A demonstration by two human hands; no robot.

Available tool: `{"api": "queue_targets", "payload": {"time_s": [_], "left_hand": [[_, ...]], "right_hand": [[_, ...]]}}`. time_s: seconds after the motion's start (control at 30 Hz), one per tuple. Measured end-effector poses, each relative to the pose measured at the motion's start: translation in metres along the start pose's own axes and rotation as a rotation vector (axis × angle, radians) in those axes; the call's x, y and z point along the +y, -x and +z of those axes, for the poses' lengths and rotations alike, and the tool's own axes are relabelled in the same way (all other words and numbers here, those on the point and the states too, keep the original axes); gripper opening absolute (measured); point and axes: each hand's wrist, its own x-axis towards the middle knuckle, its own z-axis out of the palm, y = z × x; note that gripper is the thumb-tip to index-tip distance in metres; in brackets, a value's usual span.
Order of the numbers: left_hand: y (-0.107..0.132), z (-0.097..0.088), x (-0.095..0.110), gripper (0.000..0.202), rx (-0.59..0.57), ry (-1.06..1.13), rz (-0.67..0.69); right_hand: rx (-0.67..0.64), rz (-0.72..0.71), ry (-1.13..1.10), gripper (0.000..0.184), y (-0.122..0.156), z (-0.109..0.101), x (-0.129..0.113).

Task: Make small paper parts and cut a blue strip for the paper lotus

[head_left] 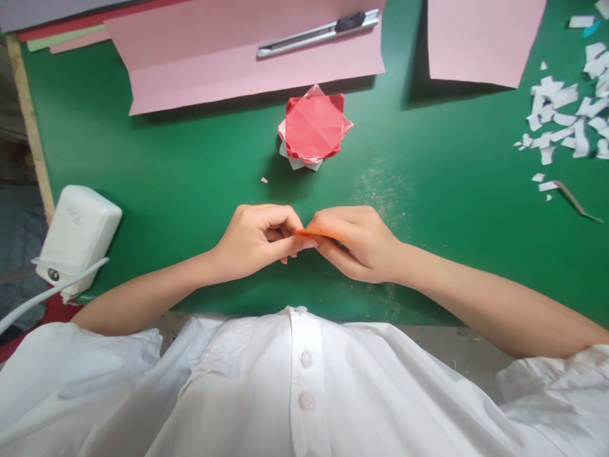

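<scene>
An orange strip of paper (pixel 328 235), seen nearly edge-on, is pinched between my two hands low over the green table. My left hand (pixel 259 240) grips its left end between thumb and fingers. My right hand (pixel 364 244) is closed on the rest of it, with the thumb and fingertips meeting those of the left. Beyond the hands stands a folded paper flower (pixel 314 127), red on top with pink and white points around its lower edge. Most of the orange piece's far side is hidden by the fingers.
A pink sheet (pixel 200 70) at the back carries a box cutter (pixel 318 35). Another pink sheet (pixel 483 41) lies right of it. White paper scraps (pixel 554 105) are scattered at the right. A white power adapter (pixel 85 228) with a cable sits at the left edge of the green table (pixel 451 171).
</scene>
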Motion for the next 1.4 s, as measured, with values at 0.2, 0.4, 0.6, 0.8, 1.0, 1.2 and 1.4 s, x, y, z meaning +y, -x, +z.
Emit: {"api": "queue_targets", "payload": {"time_s": [0.2,0.4,0.6,0.8,1.0,1.2,1.4], "left_hand": [[0.0007,-0.0013,-0.0033,0.032,-0.024,-0.142,0.102],[0.0002,-0.0024,-0.0072,0.02,-0.016,-0.118,0.159],[-0.0007,-0.0007,-0.0046,0.017,-0.004,-0.036,0.066],[-0.001,-0.0011,-0.0011,0.026,-0.001,-0.012,-0.015],[-0.0004,-0.0031,0.0012,0.034,-0.012,-0.113,0.002],[-0.0003,-0.0037,-0.0034,0.03,-0.026,-0.332,0.226],[0.0002,-0.001,-0.0048,0.017,0.016,-0.397,0.344]], "right_hand": [[-0.012,-0.011,0.036,0.013,0.0003,0.0003,-0.0001],[0.05,0.03,0.086,0.012,0.0012,0.0014,-0.0018],[0.109,0.09,0.057,0.015,-0.0005,0.0007,-0.0044],[0.121,0.066,0.054,0.012,-0.0006,0.0004,-0.0032],[0.046,0.074,0.02,0.013,0.0003,0.0005,-0.0022],[0.001,0.03,0.04,0.013,0.0001,-0.0004,-0.001],[-0.011,0.026,0.029,0.002,0.0016,0.0016,-0.0017]]}}
